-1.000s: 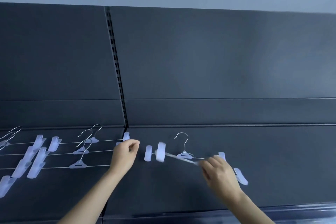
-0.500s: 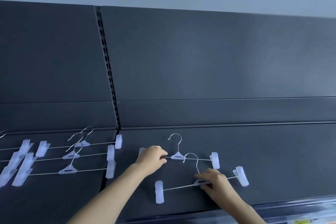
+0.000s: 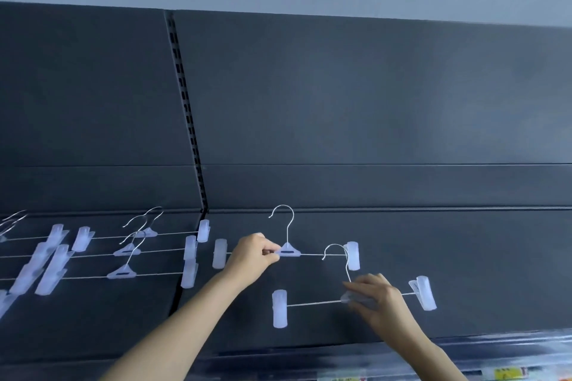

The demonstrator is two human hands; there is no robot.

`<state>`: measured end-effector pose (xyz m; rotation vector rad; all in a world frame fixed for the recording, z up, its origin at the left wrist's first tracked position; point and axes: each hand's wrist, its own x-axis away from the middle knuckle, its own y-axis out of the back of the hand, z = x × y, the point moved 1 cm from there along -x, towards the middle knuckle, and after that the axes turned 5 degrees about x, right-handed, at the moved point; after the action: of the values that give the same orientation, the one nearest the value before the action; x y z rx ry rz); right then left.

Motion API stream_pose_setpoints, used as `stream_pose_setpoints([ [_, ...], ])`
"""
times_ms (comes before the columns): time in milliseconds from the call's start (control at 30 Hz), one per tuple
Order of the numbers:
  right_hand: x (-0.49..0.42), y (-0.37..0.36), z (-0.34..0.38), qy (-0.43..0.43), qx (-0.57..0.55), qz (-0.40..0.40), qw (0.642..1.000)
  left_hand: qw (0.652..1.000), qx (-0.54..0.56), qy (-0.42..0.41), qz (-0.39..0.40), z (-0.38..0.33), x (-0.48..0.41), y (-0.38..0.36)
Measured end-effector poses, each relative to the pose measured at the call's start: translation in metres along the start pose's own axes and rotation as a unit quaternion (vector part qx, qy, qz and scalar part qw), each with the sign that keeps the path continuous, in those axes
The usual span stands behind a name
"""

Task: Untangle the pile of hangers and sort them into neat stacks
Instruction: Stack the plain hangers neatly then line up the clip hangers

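Pinches with the left hand [image 3: 252, 257] the wire bar of the far clip hanger [image 3: 288, 252], just left of its triangular centre piece. Grips with the right hand [image 3: 379, 300], fingers curled and slightly blurred, the middle of the near clip hanger [image 3: 312, 303]. Has both flat on the dark shelf [image 3: 479, 272], hooks pointing toward the back panel [image 3: 340, 102], the near hook crossing the far bar. To the left, past the shelf seam: three more clip hangers [image 3: 121, 274] in parallel rows.
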<state>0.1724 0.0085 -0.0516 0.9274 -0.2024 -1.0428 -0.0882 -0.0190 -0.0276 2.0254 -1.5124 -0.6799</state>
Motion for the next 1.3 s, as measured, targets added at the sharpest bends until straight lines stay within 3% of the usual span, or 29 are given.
stream_pose_setpoints([
  [333,-0.016,-0.055,0.088,0.158,-0.061,0.0,0.986,0.99,-0.027,0.086,-0.112,0.054,0.078,0.104],
  [600,-0.024,-0.107,0.129,0.108,-0.064,0.007,0.992,0.988,-0.005,0.112,-0.103,0.132,0.124,0.175],
  [800,-0.022,-0.155,0.185,0.06,-0.048,-0.012,0.997,0.995,0.001,0.091,-0.03,0.177,0.126,0.2],
  [933,-0.022,-0.179,0.211,0.023,-0.042,-0.019,0.999,0.998,-0.001,0.068,0.016,0.193,0.124,0.201],
  [1133,-0.017,-0.194,0.231,-0.01,-0.016,-0.014,1.0,0.999,0.002,0.052,0.015,0.203,0.118,0.207],
  [1300,-0.02,-0.195,0.241,0.013,0.024,0.024,0.999,0.999,0.014,0.045,0.004,0.202,0.117,0.217],
])
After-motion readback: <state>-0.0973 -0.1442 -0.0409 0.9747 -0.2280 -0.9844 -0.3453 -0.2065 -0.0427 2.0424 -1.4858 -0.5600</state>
